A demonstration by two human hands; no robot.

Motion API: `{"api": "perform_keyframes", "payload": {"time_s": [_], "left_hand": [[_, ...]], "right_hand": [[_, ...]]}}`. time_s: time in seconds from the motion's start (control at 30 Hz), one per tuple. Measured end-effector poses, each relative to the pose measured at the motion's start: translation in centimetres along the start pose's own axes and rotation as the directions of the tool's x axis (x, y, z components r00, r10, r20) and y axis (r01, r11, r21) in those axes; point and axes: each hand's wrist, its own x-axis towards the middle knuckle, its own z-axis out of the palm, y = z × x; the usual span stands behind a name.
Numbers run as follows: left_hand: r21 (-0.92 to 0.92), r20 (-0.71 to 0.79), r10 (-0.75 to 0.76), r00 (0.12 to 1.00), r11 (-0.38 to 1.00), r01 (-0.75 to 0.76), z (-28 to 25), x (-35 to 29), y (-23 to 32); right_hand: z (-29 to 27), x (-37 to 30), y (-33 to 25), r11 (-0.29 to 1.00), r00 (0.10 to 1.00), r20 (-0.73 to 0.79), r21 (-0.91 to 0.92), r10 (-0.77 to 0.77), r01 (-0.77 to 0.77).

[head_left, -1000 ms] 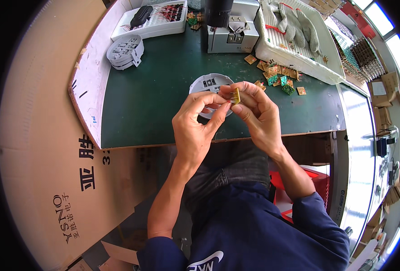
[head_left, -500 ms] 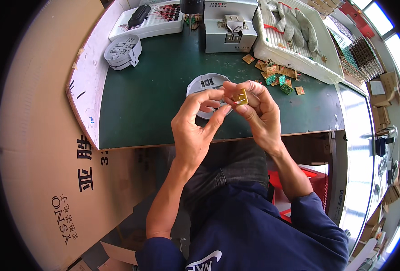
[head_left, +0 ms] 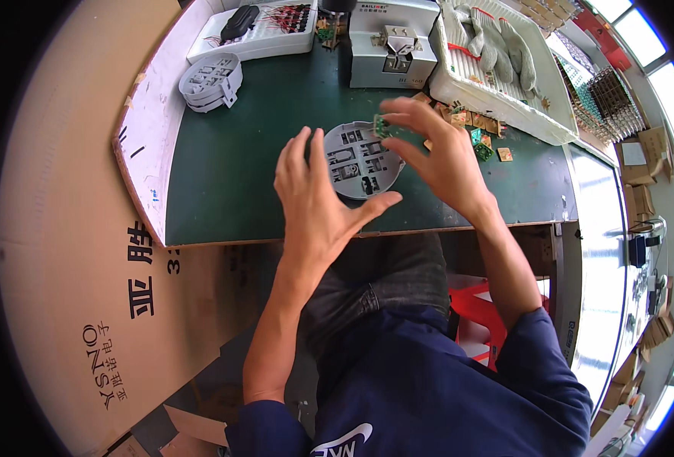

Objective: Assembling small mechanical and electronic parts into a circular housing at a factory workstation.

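Green Board (head_left: 381,126) Pinched at Rim of Grey Housing (head_left: 361,158)

A smooth, round housing with rectangular recesses is set on a green tabletop (head_left: 253,164); knit gloves (head_left: 504,53) are heaped in a white tray (head_left: 546,126). The small board, blurred, is held between thumb and fingers of the right hand (head_left: 442,156). The left hand (head_left: 312,196) is spread wide beside the housing; whether contact is made cannot be told.

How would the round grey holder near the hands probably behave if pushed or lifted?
The round grey holder would probably slide rather than roll, because it lies flat on the green tabletop. Its even, circular rim suggests it is stiff. Its open compartments might spill any loose pieces if tilted.
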Motion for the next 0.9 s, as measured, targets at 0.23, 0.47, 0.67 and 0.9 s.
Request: {"api": "perform_keyframes", "payload": {"time_s": [0.23, 0.47, 0.67, 0.9], "left_hand": [[-0.147, 0.083, -0.024, 0.996, 0.989, 0.036, 1.5, 0.4, -0.4], [-0.158, 0.056, -0.002, 0.998, 0.987, 0.011, 1.5, 0.6, -1.0], [-0.059, 0.091, 0.006, 0.996, 0.998, -0.001, 1.4, 0.6, -0.8], [0.000, 0.091, 0.055, 0.994, 0.998, -0.056, 1.4, 0.8, -1.1]], "right_hand": [[2.6, 2.7, 2.6, 0.905, 0.950, 0.191, -0.305, -0.246, 0.296], [2.7, 3.3, 2.8, 0.845, 0.900, 0.288, -0.338, -0.327, 0.415], [2.4, 3.0, 2.2, 0.882, 0.922, 0.288, -0.317, -0.260, 0.348], [2.9, 1.6, 3.0, 0.854, 0.929, 0.219, -0.373, -0.299, 0.363]]}}
